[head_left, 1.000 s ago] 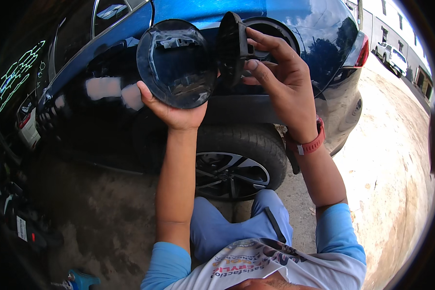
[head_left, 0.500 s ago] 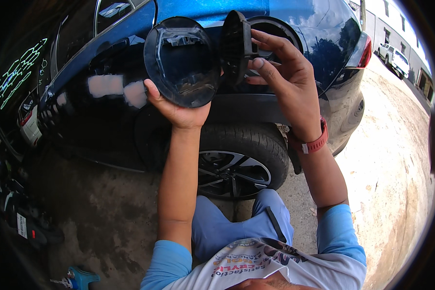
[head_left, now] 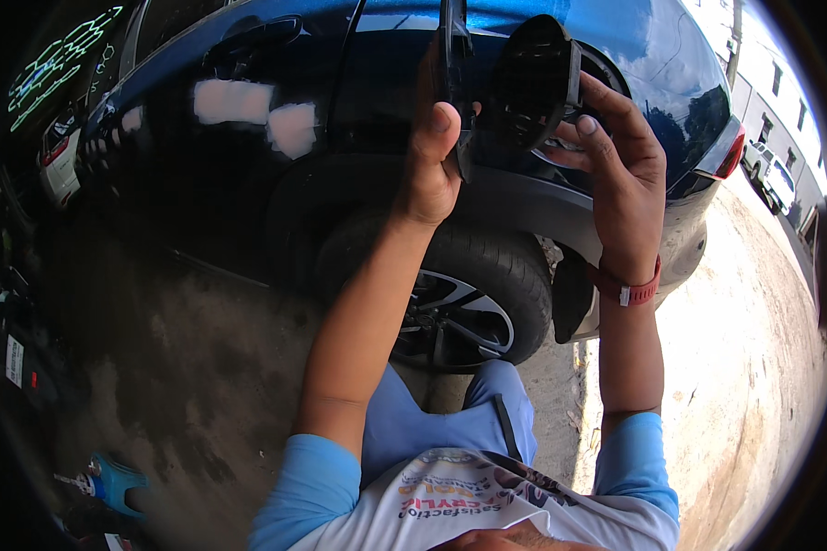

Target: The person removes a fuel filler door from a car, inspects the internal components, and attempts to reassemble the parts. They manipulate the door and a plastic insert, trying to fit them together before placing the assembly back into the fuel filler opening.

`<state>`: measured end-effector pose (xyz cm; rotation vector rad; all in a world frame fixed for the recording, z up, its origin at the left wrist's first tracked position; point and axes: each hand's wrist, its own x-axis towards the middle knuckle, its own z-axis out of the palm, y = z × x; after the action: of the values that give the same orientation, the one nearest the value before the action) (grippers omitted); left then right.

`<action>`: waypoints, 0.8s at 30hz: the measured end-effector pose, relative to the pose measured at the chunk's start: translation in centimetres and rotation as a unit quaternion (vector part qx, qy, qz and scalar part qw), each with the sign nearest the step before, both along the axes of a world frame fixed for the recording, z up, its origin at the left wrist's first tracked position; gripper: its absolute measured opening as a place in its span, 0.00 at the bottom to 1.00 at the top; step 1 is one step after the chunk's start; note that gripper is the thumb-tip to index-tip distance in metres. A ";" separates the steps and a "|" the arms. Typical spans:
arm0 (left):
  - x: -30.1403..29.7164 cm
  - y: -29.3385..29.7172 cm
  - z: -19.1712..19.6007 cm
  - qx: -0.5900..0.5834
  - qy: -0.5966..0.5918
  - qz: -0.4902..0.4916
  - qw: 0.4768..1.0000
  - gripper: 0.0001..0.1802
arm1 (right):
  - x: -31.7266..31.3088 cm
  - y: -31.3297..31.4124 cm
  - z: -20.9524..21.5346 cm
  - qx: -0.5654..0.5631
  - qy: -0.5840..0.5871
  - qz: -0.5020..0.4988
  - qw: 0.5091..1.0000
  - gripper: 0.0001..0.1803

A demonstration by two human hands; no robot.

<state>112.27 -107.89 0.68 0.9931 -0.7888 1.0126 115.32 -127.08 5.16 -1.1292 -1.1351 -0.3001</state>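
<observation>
Black plastic sat in both hands on my feed. L hand (head_left: 430, 179) had the thin disc (head_left: 448, 73) by its lower part, edge-on to the cam, approx. upright; it was partly open, thumb on the near side, other fingers mostly hidden, so I couldn't tell how firm that hold was. R hand (head_left: 627, 170), w/ a red wristband (head_left: 643, 292), was half open, fingertips at the rim of the round cup-shaped piece (head_left: 535, 83); I couldn't confirm the thumb bore on it. Disc stood just L of the cup, a gap btwn them.

Behind the R fingers was the round recess (head_left: 606, 70) in the blue car (head_left: 666, 60); below, dark arch trim (head_left: 524, 195) and a tyre (head_left: 505, 262). Pale patches (head_left: 233, 101) marked the bodywork to the L. Farther out: a teal tool (head_left: 112, 473) lower L, a white pickup (head_left: 770, 176) upper R.

Main risk, I reckoned: a fingertip-only hold could let the cup roll or drop, esp. if the two parts bumped. Disc could tip if the L thumb relaxed, since its support looked low. Either hard rim, swung carelessly, might scratch the car's gloss finish.
</observation>
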 end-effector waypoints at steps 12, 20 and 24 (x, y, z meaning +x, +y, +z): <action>0.4 -0.7 1.4 0.087 0.021 -0.025 0.996 0.60 | 0.7 0.3 -0.3 0.003 -0.023 -0.021 1.000 0.20; 1.1 -0.7 0.7 0.064 0.044 -0.027 0.997 0.39 | 0.0 1.0 0.0 0.010 -0.007 0.014 1.000 0.19; 0.3 -0.7 0.9 0.060 0.050 -0.063 0.995 0.41 | -0.2 0.8 0.2 0.016 -0.010 0.019 1.000 0.19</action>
<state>112.55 -108.60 1.57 1.0747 -0.8250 0.8082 115.11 -126.32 5.37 -1.0779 -1.1652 -0.2994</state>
